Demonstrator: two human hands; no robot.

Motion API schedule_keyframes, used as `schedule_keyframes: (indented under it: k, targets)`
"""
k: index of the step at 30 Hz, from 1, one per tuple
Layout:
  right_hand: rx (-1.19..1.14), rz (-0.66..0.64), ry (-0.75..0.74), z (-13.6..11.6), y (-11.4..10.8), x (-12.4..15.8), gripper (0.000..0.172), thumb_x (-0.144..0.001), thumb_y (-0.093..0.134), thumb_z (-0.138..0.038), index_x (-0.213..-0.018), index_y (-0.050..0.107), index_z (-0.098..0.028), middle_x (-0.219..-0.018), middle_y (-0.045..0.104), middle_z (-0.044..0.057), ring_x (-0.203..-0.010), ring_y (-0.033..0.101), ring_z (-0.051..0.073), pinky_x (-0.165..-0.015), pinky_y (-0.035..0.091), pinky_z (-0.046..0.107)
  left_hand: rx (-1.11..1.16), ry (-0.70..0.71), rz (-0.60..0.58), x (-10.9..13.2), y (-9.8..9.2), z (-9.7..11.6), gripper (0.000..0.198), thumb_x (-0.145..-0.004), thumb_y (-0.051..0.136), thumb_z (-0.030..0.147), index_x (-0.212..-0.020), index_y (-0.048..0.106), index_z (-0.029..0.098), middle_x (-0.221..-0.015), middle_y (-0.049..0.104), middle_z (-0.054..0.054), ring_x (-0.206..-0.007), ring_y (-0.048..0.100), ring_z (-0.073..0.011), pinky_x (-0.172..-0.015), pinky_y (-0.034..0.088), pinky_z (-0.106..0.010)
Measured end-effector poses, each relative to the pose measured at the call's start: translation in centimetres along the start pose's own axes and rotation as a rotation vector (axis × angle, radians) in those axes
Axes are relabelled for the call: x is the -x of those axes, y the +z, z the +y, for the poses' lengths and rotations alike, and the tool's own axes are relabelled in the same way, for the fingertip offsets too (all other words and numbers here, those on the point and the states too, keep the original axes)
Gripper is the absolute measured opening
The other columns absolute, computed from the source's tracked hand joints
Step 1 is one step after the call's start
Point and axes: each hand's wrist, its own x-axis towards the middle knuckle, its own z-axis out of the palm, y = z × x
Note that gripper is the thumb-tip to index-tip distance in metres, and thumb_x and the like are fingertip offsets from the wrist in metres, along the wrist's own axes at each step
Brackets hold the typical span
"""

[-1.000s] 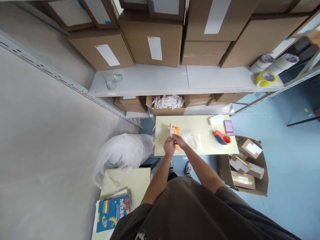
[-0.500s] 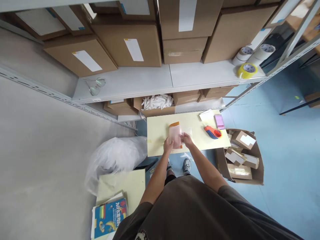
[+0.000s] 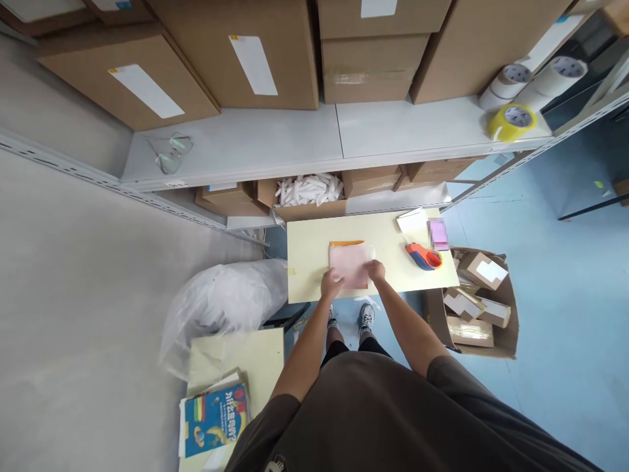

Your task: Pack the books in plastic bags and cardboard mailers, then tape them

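Pinkish translucent film sleeve (image 3: 348, 265) over orange packet (image 3: 346, 243), now lying flat near the middle of pale yellow board (image 3: 309, 262), no longer lifted off it. Left hand (image 3: 331, 284) on sleeve's near edge, right hand (image 3: 376, 270) at its near right corner, narrow spread between them; pinch or flat press impossible to tell. Red-and-blue tape dispenser (image 3: 423, 257) near board's right edge, just beside blurred pink item (image 3: 438, 235).

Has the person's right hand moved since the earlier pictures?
Yes. The right hand has moved toward the person's right, closer to the tape dispenser on the board.
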Motion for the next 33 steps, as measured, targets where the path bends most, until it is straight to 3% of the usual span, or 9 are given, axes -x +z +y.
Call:
schedule_keyframes:
  k: [5, 7, 10, 13, 17, 20, 24, 29, 33]
  targets:
    - [0.250, 0.065, 0.077, 0.6, 0.6, -0.8, 0.014, -0.073, 0.077, -0.032, -0.080, 0.067, -0.026, -0.090, 0.076, 0.010, -0.099, 0.073, 0.030, -0.081, 0.053, 0.034, -0.177, 0.035, 0.024, 0.7, 0.6, 0.7, 0.061, -0.084, 0.075, 0.021, -0.144, 0.067, 0.018, -0.153, 0.062, -0.019, -0.147, 0.055, -0.0326, -0.125, 0.039, -0.043]
    - [0.259, 0.083, 0.114, 0.3, 0.6, -0.7, 0.029, -0.074, 0.079, -0.032, -0.102, 0.072, -0.025, -0.101, 0.079, 0.012, -0.102, 0.073, 0.031, -0.084, 0.055, 0.036, -0.174, 0.019, 0.025, 0.8, 0.4, 0.8, 0.058, -0.085, 0.071, 0.019, -0.144, 0.068, 0.018, -0.153, 0.061, -0.020, -0.144, 0.056, -0.0335, -0.124, 0.041, -0.043]
    - [0.278, 0.185, 0.135, -0.3, 0.0, -0.2, 0.060, -0.078, 0.077, -0.033, -0.136, 0.066, -0.020, -0.129, 0.075, 0.019, -0.118, 0.071, 0.035, -0.097, 0.056, 0.042, -0.153, 0.002, 0.038, 0.4, -0.5, 0.9, 0.059, -0.085, 0.069, 0.018, -0.144, 0.068, 0.017, -0.151, 0.063, -0.020, -0.141, 0.060, -0.0325, -0.122, 0.043, -0.040]
    - [0.269, 0.286, -0.057, -0.8, -0.6, 1.1, 0.064, -0.088, 0.062, -0.030, -0.150, 0.058, -0.015, -0.147, 0.065, 0.023, -0.138, 0.060, 0.036, -0.116, 0.048, 0.048, -0.112, -0.041, 0.052, -0.3, -1.4, 0.9, 0.062, -0.084, 0.069, 0.018, -0.145, 0.066, 0.016, -0.149, 0.064, -0.019, -0.134, 0.065, -0.0297, -0.117, 0.046, -0.036]
    - [0.263, 0.001, -0.340, -0.2, 0.2, 3.2, 0.052, -0.090, 0.057, -0.026, -0.140, 0.068, -0.019, -0.152, 0.063, 0.017, -0.145, 0.055, 0.032, -0.126, 0.040, 0.047, -0.055, -0.097, 0.067, -1.3, -1.4, 1.3, 0.069, -0.078, 0.072, 0.016, -0.146, 0.064, 0.020, -0.143, 0.068, -0.017, -0.125, 0.069, -0.0296, -0.108, 0.051, -0.035]
    - [0.276, -0.156, -0.270, 1.0, 0.9, 3.9, 0.058, -0.084, 0.067, -0.023, -0.142, 0.069, -0.020, -0.165, 0.053, 0.014, -0.151, 0.052, 0.033, -0.128, 0.040, 0.046, -0.052, -0.116, 0.074, -1.6, -0.8, 1.5, 0.068, -0.075, 0.074, 0.016, -0.143, 0.066, 0.019, -0.135, 0.072, -0.017, -0.122, 0.071, -0.0303, -0.105, 0.052, -0.035]
    - [0.208, -0.177, -0.104, 2.3, 0.5, 3.3, 0.065, -0.074, 0.075, -0.022, -0.139, 0.071, -0.027, -0.168, 0.051, 0.009, -0.147, 0.057, 0.034, -0.123, 0.046, 0.046, -0.054, -0.177, 0.085, -1.6, -0.5, 1.1, 0.047, -0.079, 0.072, 0.018, -0.126, 0.073, 0.019, -0.116, 0.080, -0.015, -0.109, 0.076, -0.0291, -0.095, 0.055, -0.034]
    - [0.047, -0.120, -0.053, 2.0, 0.2, 2.3, 0.050, -0.072, 0.078, -0.032, -0.122, 0.077, -0.028, -0.149, 0.068, 0.009, -0.143, 0.059, 0.034, -0.121, 0.046, 0.048, -0.004, -0.212, -0.002, -1.7, -0.5, 0.4, 0.019, -0.082, 0.073, 0.023, -0.100, 0.077, 0.021, -0.096, 0.082, -0.008, -0.093, 0.077, -0.0265, -0.081, 0.055, -0.031]
    - [-0.254, -0.164, 0.016, 1.1, 0.5, 2.2, 0.046, -0.074, 0.074, -0.049, -0.112, 0.076, -0.023, -0.125, 0.078, 0.010, -0.125, 0.068, 0.033, -0.106, 0.055, 0.047, 0.088, -0.173, 0.006, -2.2, -1.1, 0.6, 0.026, -0.080, 0.072, 0.020, -0.105, 0.075, 0.018, -0.100, 0.081, -0.007, -0.093, 0.076, -0.0225, -0.080, 0.056, -0.028]
